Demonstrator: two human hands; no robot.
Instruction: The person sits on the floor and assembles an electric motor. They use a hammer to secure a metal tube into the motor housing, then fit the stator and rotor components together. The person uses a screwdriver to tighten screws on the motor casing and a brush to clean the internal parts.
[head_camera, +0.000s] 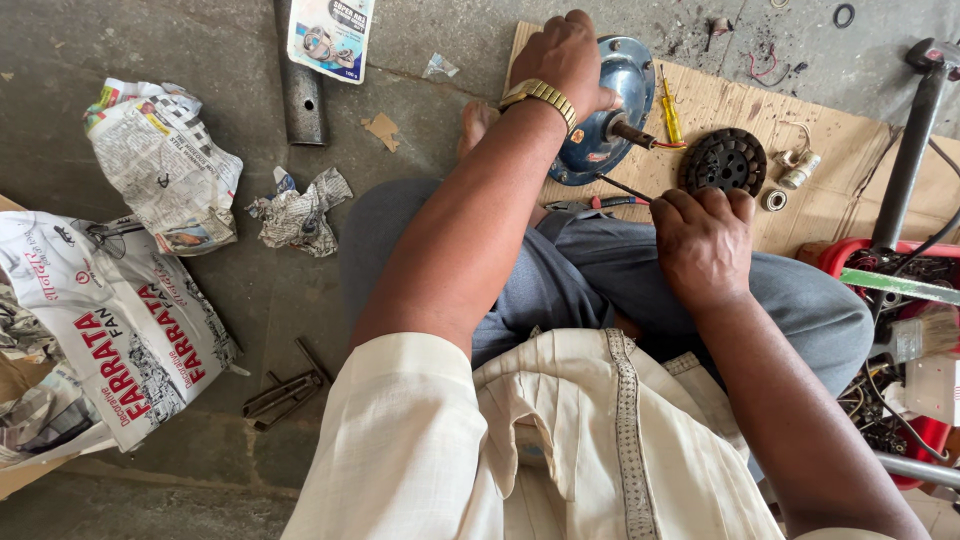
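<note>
Gripping: our left hand (562, 58) clamps over the top rim of the blue housing (612, 108), fingers wrapped round its far edge, a gold watch (540, 96) on the wrist.
Housing: tilted on edge on the cardboard (850, 150), right under the left hand; its shaft (632, 131) sticks out from the centre toward the right hand.
Right hand (703, 243): fingers curled together round a thin dark rod (624, 187); the rod's tip points at the housing's lower rim.
Pliers (600, 204): red-handled, lying just left of the right hand, below the housing.
Screwdriver (670, 118): yellow, flat on the cardboard just past the shaft.
Black disc (724, 160): slotted, just beyond the right knuckles.
Bearing (775, 200): small ring, right of the disc.
Far left of us: crumpled newspaper (165, 165) and a printed bag (110, 335) on the floor, well apart from both hands.
</note>
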